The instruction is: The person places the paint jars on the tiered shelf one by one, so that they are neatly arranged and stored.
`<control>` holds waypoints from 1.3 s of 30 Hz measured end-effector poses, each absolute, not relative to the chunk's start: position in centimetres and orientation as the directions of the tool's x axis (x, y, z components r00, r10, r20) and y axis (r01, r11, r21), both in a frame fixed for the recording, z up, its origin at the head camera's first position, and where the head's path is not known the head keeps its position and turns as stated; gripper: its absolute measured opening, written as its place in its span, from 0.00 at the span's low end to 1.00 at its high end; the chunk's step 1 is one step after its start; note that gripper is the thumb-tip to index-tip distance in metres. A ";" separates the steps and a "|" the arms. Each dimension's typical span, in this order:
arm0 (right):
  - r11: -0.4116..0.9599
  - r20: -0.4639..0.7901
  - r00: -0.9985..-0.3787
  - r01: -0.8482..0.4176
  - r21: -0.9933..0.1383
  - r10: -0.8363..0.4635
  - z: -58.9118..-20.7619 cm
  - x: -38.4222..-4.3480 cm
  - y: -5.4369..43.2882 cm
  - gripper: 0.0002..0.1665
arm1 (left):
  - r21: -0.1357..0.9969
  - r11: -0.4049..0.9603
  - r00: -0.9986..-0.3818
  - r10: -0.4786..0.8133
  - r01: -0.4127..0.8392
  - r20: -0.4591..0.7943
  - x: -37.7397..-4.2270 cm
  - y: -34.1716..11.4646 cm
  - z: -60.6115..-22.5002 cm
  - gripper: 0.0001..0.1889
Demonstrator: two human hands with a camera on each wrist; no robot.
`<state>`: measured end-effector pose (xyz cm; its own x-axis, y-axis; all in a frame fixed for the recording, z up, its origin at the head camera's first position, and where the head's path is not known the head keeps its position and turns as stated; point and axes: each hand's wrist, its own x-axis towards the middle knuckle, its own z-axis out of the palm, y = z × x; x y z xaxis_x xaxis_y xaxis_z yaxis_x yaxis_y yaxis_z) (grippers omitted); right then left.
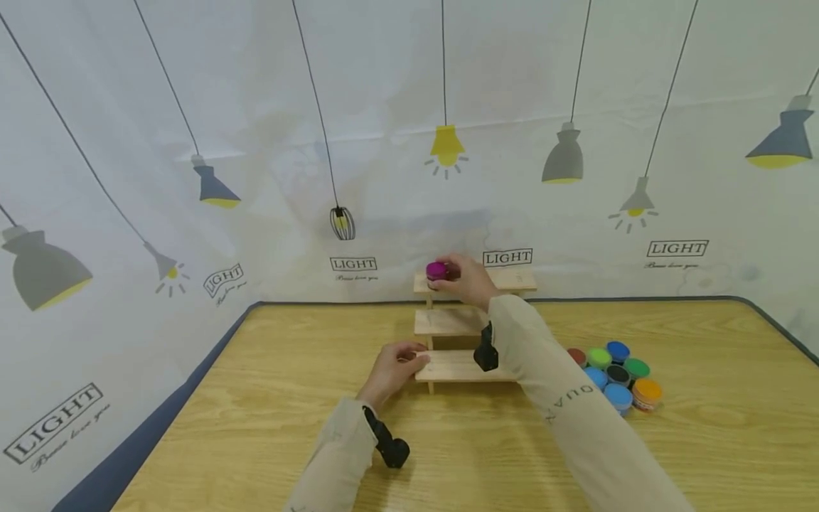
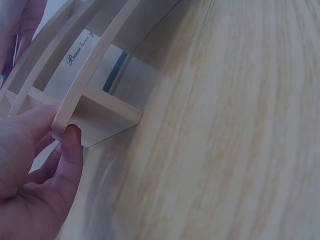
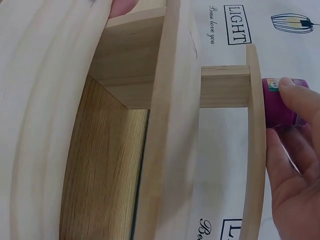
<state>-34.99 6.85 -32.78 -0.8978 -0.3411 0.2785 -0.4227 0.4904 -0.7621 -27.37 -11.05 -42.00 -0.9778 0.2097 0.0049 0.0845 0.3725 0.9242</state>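
A three-tier wooden display stand (image 1: 456, 366) stands on the table near the back wall. My left hand (image 1: 390, 372) pinches the left end of its lowest tier; in the left wrist view the board's edge (image 2: 79, 89) passes between thumb and fingers. At the left end of the top tier, my right hand (image 1: 471, 279) holds a small purple jar (image 1: 436, 271) by its sides. In the right wrist view the jar (image 3: 278, 106) touches the top board (image 3: 256, 145), thumb on one side and fingers on the other. The right forearm hides part of the stand's right side.
Right of the stand, several small jars with coloured lids are grouped on the wooden table (image 1: 269, 427); an orange one (image 1: 647, 393) is in front, a blue one (image 1: 618, 351) at the back. A white wall sheet (image 1: 384, 178) printed with lamps rises behind.
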 end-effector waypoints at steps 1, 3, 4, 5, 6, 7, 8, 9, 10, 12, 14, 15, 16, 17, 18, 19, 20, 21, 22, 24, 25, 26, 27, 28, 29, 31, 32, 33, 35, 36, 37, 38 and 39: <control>0.486 0.277 -0.899 -0.420 -0.767 -0.340 -32.8 -34.9 6.9 0.27 | 0.925 0.371 -0.978 0.209 0.085 0.006 -27.4 -11.0 -42.0 0.14; 0.461 0.303 -0.888 -0.443 -0.769 -0.346 -33.4 -35.4 7.1 0.28 | 0.926 0.369 -0.978 0.207 0.081 0.003 -27.3 -11.0 -42.1 0.14; 0.461 0.301 -0.890 -0.438 -0.772 -0.342 -33.4 -35.3 7.0 0.28 | 0.926 0.368 -0.978 0.207 0.082 0.005 -27.3 -11.0 -42.0 0.14; 0.466 0.304 -0.890 -0.439 -0.768 -0.339 -33.4 -35.3 7.0 0.28 | 0.926 0.368 -0.978 0.207 0.083 0.006 -27.2 -11.0 -42.0 0.14; 0.467 0.302 -0.893 -0.436 -0.769 -0.335 -33.4 -35.2 7.0 0.28 | 0.927 0.366 -0.978 0.208 0.084 0.007 -27.2 -10.9 -41.9 0.14; 0.470 0.299 -0.895 -0.430 -0.771 -0.330 -33.3 -35.1 6.9 0.28 | 0.928 0.363 -0.978 0.208 0.086 0.009 -27.1 -10.9 -41.8 0.14; 0.474 0.298 -0.897 -0.427 -0.770 -0.326 -33.3 -35.1 6.8 0.27 | 0.930 0.358 -0.978 0.207 0.084 0.008 -27.0 -10.9 -41.7 0.14; 0.495 0.273 -0.910 -0.402 -0.770 -0.313 -32.7 -34.5 6.6 0.26 | 0.931 0.357 -0.978 0.207 0.082 0.007 -27.0 -10.9 -41.5 0.14; 0.502 0.266 -0.914 -0.393 -0.771 -0.307 -32.7 -34.4 6.5 0.26 | 0.931 0.356 -0.978 0.207 0.084 0.009 -26.9 -10.9 -41.3 0.14; 0.506 0.259 -0.919 -0.381 -0.774 -0.297 -32.6 -34.3 6.3 0.26 | 0.932 0.353 -0.978 0.209 0.084 0.009 -26.8 -10.9 -41.1 0.14; 0.511 0.253 -0.923 -0.373 -0.775 -0.291 -32.6 -34.3 6.2 0.25 | 0.932 0.352 -0.978 0.209 0.083 0.008 -26.8 -10.9 -41.0 0.14; 0.509 0.251 -0.924 -0.370 -0.777 -0.289 -32.6 -34.3 6.2 0.25 | 0.932 0.354 -0.978 0.207 0.081 0.006 -26.8 -10.9 -41.1 0.13; 0.505 0.247 -0.926 -0.365 -0.782 -0.287 -32.6 -34.3 6.2 0.25 | 0.932 0.353 -0.978 0.207 0.082 0.008 -26.8 -11.0 -41.2 0.13; 0.501 0.245 -0.927 -0.362 -0.786 -0.284 -32.7 -34.3 6.2 0.26 | 0.932 0.352 -0.979 0.206 0.082 0.008 -26.9 -11.0 -41.4 0.13; 0.501 0.245 -0.928 -0.360 -0.787 -0.282 -32.7 -34.4 6.3 0.26 | 0.932 0.351 -0.978 0.208 0.090 0.016 -27.0 -11.0 -41.6 0.13; 0.499 0.242 -0.929 -0.356 -0.790 -0.279 -32.8 -34.4 6.3 0.27 | 0.933 0.348 -0.978 0.209 0.096 0.023 -27.0 -11.0 -41.7 0.13; 0.497 0.242 -0.929 -0.355 -0.792 -0.279 -32.8 -34.4 6.3 0.28 | 0.932 0.346 -0.977 0.211 0.103 0.029 -27.0 -11.0 -41.8 0.13; 0.493 0.239 -0.931 -0.351 -0.796 -0.278 -32.8 -34.4 6.4 0.29 | 0.931 0.345 -0.975 0.219 0.122 0.046 -27.1 -11.1 -41.9 0.13; 0.487 0.235 -0.932 -0.347 -0.801 -0.277 -32.8 -34.4 6.4 0.31 | 0.930 0.342 -0.973 0.223 0.131 0.055 -27.0 -11.1 -42.0 0.13; 0.474 0.226 -0.935 -0.335 -0.814 -0.273 -32.8 -34.3 6.6 0.34 | 0.930 0.338 -0.972 0.227 0.144 0.068 -27.1 -11.1 -42.1 0.14; 0.464 0.221 -0.936 -0.330 -0.822 -0.275 -32.8 -34.2 6.7 0.35 | 0.930 0.340 -0.973 0.224 0.138 0.062 -27.1 -11.1 -42.1 0.13; 0.459 0.221 -0.935 -0.332 -0.824 -0.279 -32.8 -34.2 6.9 0.36 | 0.931 0.340 -0.974 0.220 0.133 0.058 -27.1 -11.0 -42.1 0.13; 0.455 0.216 -0.935 -0.328 -0.828 -0.280 -32.8 -34.2 7.1 0.37 | 0.931 0.342 -0.975 0.215 0.125 0.051 -27.2 -11.0 -42.2 0.13; 0.453 0.216 -0.934 -0.329 -0.829 -0.283 -32.8 -34.1 7.2 0.36 | 0.933 0.343 -0.978 0.205 0.105 0.034 -27.2 -10.9 -42.2 0.13; 0.454 0.217 -0.933 -0.333 -0.826 -0.289 -32.8 -34.1 7.4 0.36 | 0.933 0.347 -0.980 0.199 0.096 0.027 -27.3 -10.9 -42.2 0.13; 0.457 0.223 -0.926 -0.347 -0.819 -0.304 -32.8 -33.9 7.8 0.35 | 0.934 0.349 -0.982 0.190 0.080 0.013 -27.4 -10.8 -42.2 0.13; 0.459 0.224 -0.925 -0.350 -0.817 -0.307 -32.7 -33.9 7.9 0.34 | 0.934 0.349 -0.982 0.188 0.076 0.009 -27.4 -10.8 -42.2 0.14; 0.461 0.225 -0.924 -0.352 -0.815 -0.309 -32.7 -33.7 8.1 0.33 | 0.934 0.351 -0.982 0.187 0.072 0.006 -27.4 -10.8 -42.1 0.14; 0.463 0.236 -0.918 -0.368 -0.807 -0.319 -32.6 -33.5 8.3 0.32 | 0.933 0.352 -0.982 0.187 0.069 0.002 -27.4 -10.8 -42.1 0.14; 0.464 0.243 -0.915 -0.376 -0.802 -0.322 -32.6 -33.3 8.4 0.31 | 0.934 0.351 -0.982 0.187 0.067 0.000 -27.3 -10.9 -42.1 0.14; 0.464 0.250 -0.912 -0.384 -0.798 -0.324 -32.5 -33.1 8.5 0.30 | 0.934 0.352 -0.983 0.186 0.064 -0.003 -27.3 -10.9 -42.1 0.14; 0.464 0.257 -0.909 -0.392 -0.794 -0.328 -32.5 -32.9 8.6 0.29 | 0.934 0.351 -0.983 0.185 0.063 -0.003 -27.3 -10.9 -42.0 0.14; 0.468 0.268 -0.902 -0.409 -0.784 -0.339 -32.4 -32.6 8.7 0.28 | 0.936 0.348 -0.983 0.184 0.061 -0.004 -27.3 -10.9 -42.0 0.14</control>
